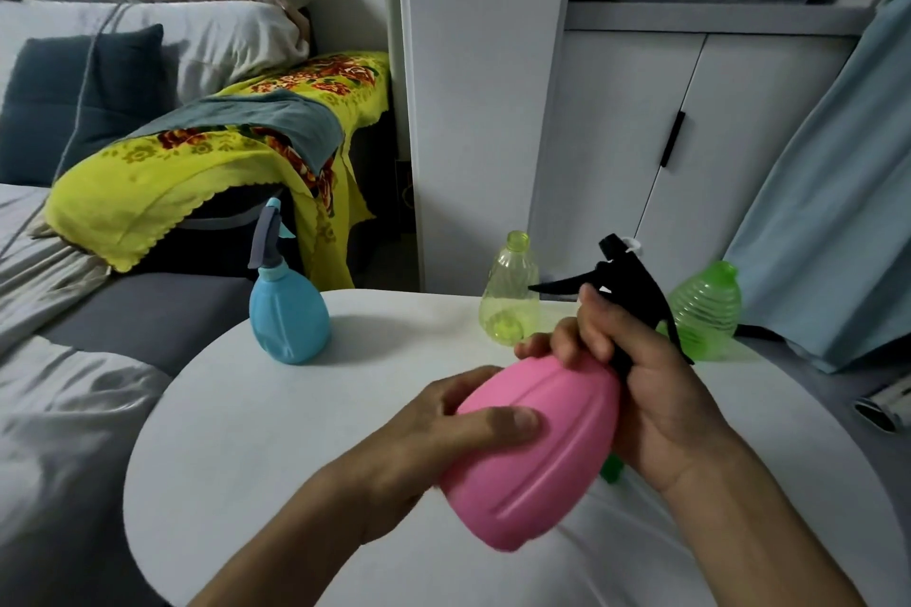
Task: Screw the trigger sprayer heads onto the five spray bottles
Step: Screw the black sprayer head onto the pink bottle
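Mid-screw on the pink bottle, tilted above the white table. Left hand wrapped round the body, right hand curled round the neck of the black sprayer head. Probably needs more twisting till snug. Blue bottle already capped; yellow-green bottle and green bottle behind, headless, nothing blocking.

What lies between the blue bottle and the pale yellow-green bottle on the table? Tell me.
Only bare white table shows between the blue bottle and the pale yellow-green bottle in the head view; nothing stands in that stretch.
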Tool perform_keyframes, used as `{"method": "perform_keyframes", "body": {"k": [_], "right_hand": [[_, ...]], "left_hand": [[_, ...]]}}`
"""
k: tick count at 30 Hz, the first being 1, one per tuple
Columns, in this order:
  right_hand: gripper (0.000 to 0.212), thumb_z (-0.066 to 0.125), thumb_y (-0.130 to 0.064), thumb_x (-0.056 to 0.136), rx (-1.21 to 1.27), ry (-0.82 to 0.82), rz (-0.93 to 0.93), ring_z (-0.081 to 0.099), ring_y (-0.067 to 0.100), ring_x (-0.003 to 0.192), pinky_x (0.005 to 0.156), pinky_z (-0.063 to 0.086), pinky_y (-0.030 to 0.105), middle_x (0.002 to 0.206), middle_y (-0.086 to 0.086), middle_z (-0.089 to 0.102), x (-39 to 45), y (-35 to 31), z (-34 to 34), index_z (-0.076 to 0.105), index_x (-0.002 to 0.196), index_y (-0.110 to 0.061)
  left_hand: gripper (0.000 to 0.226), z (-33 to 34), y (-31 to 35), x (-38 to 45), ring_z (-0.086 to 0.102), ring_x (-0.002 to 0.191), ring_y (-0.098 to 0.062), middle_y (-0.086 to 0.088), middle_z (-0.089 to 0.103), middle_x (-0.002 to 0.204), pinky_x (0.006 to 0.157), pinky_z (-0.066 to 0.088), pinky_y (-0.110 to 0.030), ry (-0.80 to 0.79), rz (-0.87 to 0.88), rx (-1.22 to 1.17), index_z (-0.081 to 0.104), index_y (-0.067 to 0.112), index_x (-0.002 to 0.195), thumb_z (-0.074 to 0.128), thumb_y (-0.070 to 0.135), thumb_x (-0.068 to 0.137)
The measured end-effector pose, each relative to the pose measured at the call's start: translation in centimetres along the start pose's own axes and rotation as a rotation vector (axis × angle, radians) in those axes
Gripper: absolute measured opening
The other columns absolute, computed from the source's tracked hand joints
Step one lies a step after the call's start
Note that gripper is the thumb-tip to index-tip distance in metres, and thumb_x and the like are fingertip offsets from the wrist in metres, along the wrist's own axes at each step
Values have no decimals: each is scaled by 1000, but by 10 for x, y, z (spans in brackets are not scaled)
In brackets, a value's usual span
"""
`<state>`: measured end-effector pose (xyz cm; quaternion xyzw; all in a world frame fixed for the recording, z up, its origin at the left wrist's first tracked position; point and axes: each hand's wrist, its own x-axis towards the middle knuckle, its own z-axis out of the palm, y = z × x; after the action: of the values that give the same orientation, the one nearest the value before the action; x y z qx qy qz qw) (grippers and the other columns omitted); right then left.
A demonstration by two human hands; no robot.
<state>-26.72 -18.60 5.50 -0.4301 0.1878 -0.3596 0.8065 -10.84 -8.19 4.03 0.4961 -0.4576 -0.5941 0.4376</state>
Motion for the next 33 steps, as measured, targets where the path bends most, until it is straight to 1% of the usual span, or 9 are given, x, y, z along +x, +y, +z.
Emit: {"method": "perform_keyframes", "body": {"k": [3, 7, 11, 14, 18, 20, 22, 27, 33], "right_hand": [[44, 80, -35, 76, -87, 98, -86, 71, 23, 75, 72, 57, 30, 55, 6, 61, -1, 6, 2, 49, 49, -18], [42, 78, -36, 78, -229, -58, -106, 70, 25, 78, 78, 55, 27, 56, 7, 63, -4, 10, 8, 52, 50, -19], [39, 72, -26, 79, -247, 176, -194, 57, 16, 57, 69, 52, 29, 49, 2, 53, 3, 19, 13, 51, 46, -21], [37, 72, -28, 80, -378, 224, -267, 56, 15, 56, 73, 50, 34, 50, -2, 55, 4, 22, 12, 56, 47, -23], [40, 84, -43, 71, -271, -22, -164, 66, 25, 78, 79, 56, 31, 62, 6, 66, 0, 15, 2, 56, 54, -21], [33, 85, -41, 72, -225, -189, -137, 70, 27, 88, 83, 55, 33, 70, 7, 71, -4, 10, 1, 62, 59, -20], [27, 82, -37, 75, -252, -271, -144, 70, 28, 91, 86, 54, 35, 71, 6, 73, -5, 8, 4, 65, 61, -22], [33, 72, -27, 74, -368, 32, -251, 64, 23, 70, 77, 52, 31, 52, 3, 61, -2, 22, 14, 55, 46, -22], [34, 71, -24, 78, -405, 186, -241, 66, 21, 67, 80, 54, 41, 52, 2, 62, -1, 25, 16, 60, 46, -22]], "left_hand": [[73, -2, -6, 4, 68, 101, -10, 17, 66, 114, 76, 61, -30, 113, 181, 307, 55, 52, 117, 91, 48, 53], [81, 1, -10, 1, 68, 102, -12, 14, 65, 117, 77, 61, -29, 58, 241, 411, 51, 47, 123, 94, 39, 54], [87, 15, -20, 3, 68, 93, -5, 22, 62, 112, 67, 61, -24, 321, 316, 542, 45, 53, 122, 90, 53, 48], [89, 20, -25, 5, 68, 92, -7, 21, 61, 114, 67, 60, -23, 391, 387, 589, 43, 50, 125, 90, 55, 49], [87, 2, -14, 6, 67, 101, -10, 15, 61, 117, 75, 61, -30, 144, 232, 479, 44, 50, 126, 93, 41, 53], [78, -6, -3, 3, 65, 105, -11, 15, 63, 117, 76, 60, -27, -12, 206, 423, 50, 50, 122, 91, 30, 59], [72, -8, 3, 0, 65, 106, -10, 16, 64, 117, 74, 58, -23, -79, 223, 404, 54, 48, 119, 89, 21, 63], [72, 0, -11, 2, 68, 101, -18, 7, 66, 114, 77, 62, -37, 78, 246, 425, 55, 37, 123, 91, 21, 62], [78, 6, -20, 4, 68, 98, -11, 15, 64, 113, 74, 61, -27, 205, 321, 468, 51, 43, 122, 92, 35, 56]]}}
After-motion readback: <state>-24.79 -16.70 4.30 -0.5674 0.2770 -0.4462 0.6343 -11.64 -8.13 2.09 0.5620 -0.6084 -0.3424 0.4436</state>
